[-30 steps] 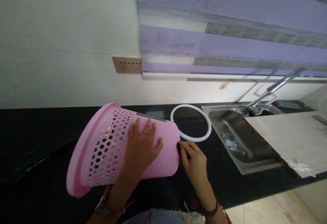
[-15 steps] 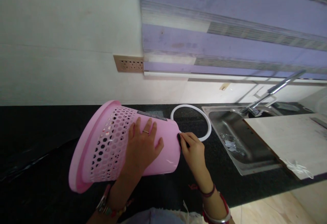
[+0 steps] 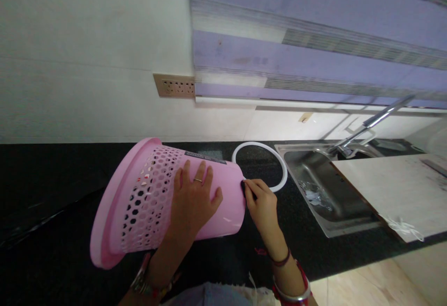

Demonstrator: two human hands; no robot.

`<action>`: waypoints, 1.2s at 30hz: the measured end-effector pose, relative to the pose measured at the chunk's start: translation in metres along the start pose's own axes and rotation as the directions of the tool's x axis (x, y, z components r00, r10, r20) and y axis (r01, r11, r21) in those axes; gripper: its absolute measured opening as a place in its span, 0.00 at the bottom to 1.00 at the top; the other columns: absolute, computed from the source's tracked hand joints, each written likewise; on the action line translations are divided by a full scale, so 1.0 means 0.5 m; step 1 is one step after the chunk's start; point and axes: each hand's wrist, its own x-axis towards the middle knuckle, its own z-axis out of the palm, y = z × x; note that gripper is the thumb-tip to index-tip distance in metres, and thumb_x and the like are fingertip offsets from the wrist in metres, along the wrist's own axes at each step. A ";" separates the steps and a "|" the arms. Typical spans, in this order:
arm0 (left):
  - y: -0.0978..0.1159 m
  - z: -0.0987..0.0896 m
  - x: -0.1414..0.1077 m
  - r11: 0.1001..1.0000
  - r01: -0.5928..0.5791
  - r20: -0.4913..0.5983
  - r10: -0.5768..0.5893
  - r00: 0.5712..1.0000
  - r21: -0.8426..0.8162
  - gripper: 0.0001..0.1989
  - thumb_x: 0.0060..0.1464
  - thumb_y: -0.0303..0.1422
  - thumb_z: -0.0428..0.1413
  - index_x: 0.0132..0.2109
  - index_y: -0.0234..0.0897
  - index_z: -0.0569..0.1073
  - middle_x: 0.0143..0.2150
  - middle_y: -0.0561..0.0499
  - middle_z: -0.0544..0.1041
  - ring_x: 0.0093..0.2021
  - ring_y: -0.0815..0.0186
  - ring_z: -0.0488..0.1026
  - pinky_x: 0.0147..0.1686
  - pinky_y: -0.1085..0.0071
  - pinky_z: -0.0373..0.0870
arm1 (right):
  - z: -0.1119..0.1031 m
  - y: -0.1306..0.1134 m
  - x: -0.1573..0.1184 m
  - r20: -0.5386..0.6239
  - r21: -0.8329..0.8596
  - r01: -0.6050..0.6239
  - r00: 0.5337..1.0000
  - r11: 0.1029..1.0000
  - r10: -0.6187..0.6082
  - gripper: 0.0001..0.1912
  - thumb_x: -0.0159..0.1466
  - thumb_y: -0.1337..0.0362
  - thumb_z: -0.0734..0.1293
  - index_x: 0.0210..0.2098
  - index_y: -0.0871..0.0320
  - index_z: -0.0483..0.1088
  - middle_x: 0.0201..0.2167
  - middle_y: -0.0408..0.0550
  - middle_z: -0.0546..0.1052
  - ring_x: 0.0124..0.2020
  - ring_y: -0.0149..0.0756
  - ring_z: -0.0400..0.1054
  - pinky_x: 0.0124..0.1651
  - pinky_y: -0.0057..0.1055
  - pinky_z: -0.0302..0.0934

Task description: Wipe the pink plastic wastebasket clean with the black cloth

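Note:
A pink plastic garbage bin (image 3: 228, 194) with a honeycomb of holes lies on its side on the dark countertop, its wide rim to the left and its base to the right. My left hand (image 3: 192, 199) rests on the bin's side with fingers spread, pressing on the wall. Between the fingertips of my right hand (image 3: 262, 203) is a small black object (image 3: 243, 188), held against the edge of the bin's base; most of it is hidden by the fingers. Just behind that hand a white ring (image 3: 284, 161) lies flat on the counter.
To the right is a steel sink (image 3: 335, 203) with a crumpled clear wrapper (image 3: 316, 198) inside and a tall faucet (image 3: 373, 122). A pale board (image 3: 394, 180) covers part of it, with white string (image 3: 401, 227) on its edge. Black plastic (image 3: 35, 224) lies left.
The view has shifted very slightly. The bin's rim sits a little further left and lower, while both hands keep nearly the same places on the bin.

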 end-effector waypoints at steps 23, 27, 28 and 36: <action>-0.002 0.004 -0.019 0.999 0.000 -0.043 -0.002 0.999 -0.052 0.23 0.51 0.37 0.51 0.54 0.34 0.69 0.57 0.42 0.69 0.59 0.41 0.57 0.54 0.44 0.54 | 0.018 0.021 0.044 0.087 -0.033 -0.033 0.996 0.999 0.036 0.13 0.61 0.70 0.58 0.31 0.60 0.75 0.27 0.50 0.75 0.29 0.34 0.70 0.33 0.28 0.64; -0.009 0.005 -0.026 0.998 -0.015 -0.053 0.011 0.999 -0.066 0.23 0.51 0.37 0.51 0.54 0.34 0.69 0.57 0.44 0.68 0.60 0.42 0.57 0.55 0.46 0.54 | 0.014 0.021 0.037 0.079 -0.030 -0.020 0.997 0.999 0.022 0.14 0.62 0.69 0.58 0.32 0.60 0.75 0.27 0.50 0.75 0.28 0.33 0.70 0.33 0.29 0.64; -0.011 0.006 -0.028 0.997 -0.027 -0.056 0.023 0.998 -0.066 0.23 0.51 0.37 0.51 0.54 0.34 0.69 0.58 0.45 0.68 0.60 0.42 0.57 0.56 0.47 0.54 | 0.012 0.018 0.032 0.073 -0.042 -0.016 0.997 0.999 0.019 0.14 0.63 0.69 0.58 0.32 0.60 0.75 0.27 0.50 0.75 0.28 0.34 0.70 0.33 0.29 0.64; -0.010 0.025 -0.042 0.997 -0.059 -0.140 0.052 0.989 -0.051 0.23 0.50 0.38 0.52 0.54 0.35 0.70 0.59 0.47 0.67 0.60 0.43 0.56 0.56 0.49 0.53 | -0.001 0.003 -0.010 -0.022 -0.152 0.074 0.997 0.986 -0.078 0.14 0.64 0.69 0.57 0.33 0.64 0.74 0.27 0.52 0.74 0.28 0.35 0.69 0.33 0.29 0.65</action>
